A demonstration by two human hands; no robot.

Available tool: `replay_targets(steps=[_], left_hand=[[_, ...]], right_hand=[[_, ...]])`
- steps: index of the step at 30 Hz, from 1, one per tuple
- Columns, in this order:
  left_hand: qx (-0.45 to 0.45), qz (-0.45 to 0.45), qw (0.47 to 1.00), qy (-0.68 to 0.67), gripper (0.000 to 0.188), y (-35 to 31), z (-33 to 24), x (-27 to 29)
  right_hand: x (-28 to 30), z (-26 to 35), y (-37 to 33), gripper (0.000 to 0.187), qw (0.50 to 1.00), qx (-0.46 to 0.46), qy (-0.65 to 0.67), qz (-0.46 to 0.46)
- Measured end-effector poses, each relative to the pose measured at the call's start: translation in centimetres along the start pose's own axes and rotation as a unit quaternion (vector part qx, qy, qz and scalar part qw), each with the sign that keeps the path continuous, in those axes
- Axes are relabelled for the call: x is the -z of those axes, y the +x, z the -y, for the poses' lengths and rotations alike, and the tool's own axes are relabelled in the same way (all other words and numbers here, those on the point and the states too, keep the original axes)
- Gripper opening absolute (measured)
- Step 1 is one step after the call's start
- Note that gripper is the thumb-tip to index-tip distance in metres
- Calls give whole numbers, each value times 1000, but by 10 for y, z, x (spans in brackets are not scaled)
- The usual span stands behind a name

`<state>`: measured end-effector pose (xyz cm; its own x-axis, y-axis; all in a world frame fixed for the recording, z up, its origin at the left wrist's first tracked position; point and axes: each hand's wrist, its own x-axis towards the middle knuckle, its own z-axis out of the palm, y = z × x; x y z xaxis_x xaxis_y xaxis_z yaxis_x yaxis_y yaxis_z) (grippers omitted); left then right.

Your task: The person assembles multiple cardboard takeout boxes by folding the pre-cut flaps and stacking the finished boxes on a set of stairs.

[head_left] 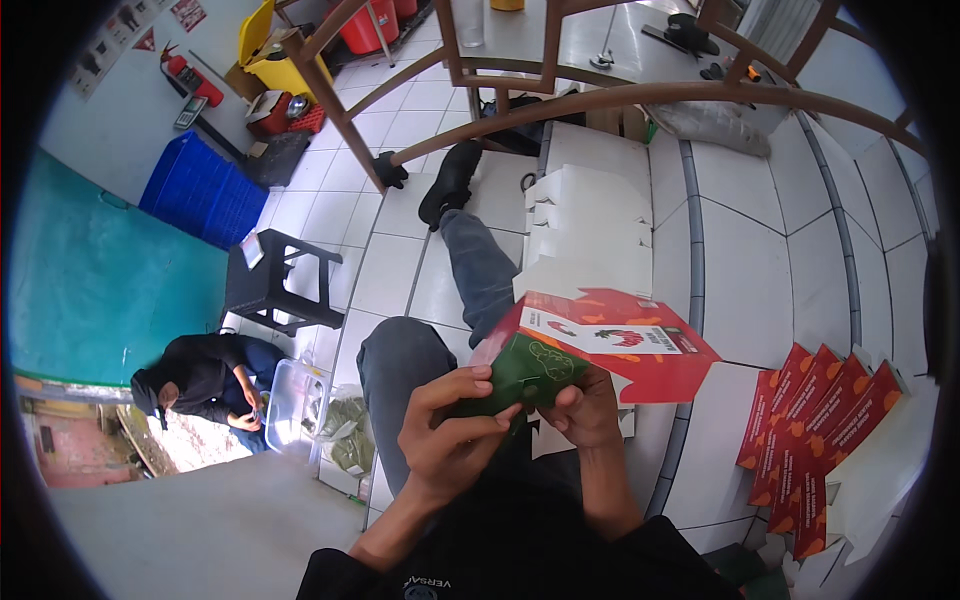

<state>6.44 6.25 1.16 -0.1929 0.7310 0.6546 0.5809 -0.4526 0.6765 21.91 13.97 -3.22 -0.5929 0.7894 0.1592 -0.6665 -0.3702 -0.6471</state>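
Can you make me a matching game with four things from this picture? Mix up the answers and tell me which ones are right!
Things:
1. Folding box
2. Fire extinguisher
3. Stool
4. Big basket

Clues:
A. Black, with a pale flat thing on top
B. Blue, beside the teal panel
C. Held by the left hand and right hand
D. Red, on the wall

Pairs: 1-C, 2-D, 3-A, 4-B

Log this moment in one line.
carton: red and green | left hand: on green end | right hand: on green end | right side: overlapping red cardboard pieces
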Motion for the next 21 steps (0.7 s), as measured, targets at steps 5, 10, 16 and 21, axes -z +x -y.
replay_targets(steps=[5,10,16,21], left_hand=[[2,0,1000,-2,31,7,-4,-12],[14,18,999,-45,31,10,1,-9],[5,-5,999,-50,32,10,0,-9],[-28,15,997,-66,33,9,-2,5]], right_hand=[[11,13,-7,22,987,23,-147,-62],[7,37,-7,11,945,65,-303,-100],[0,2,-20,14,942,74,-305,-114],[-9,-19,-13,45,995,-34,54,-74]])
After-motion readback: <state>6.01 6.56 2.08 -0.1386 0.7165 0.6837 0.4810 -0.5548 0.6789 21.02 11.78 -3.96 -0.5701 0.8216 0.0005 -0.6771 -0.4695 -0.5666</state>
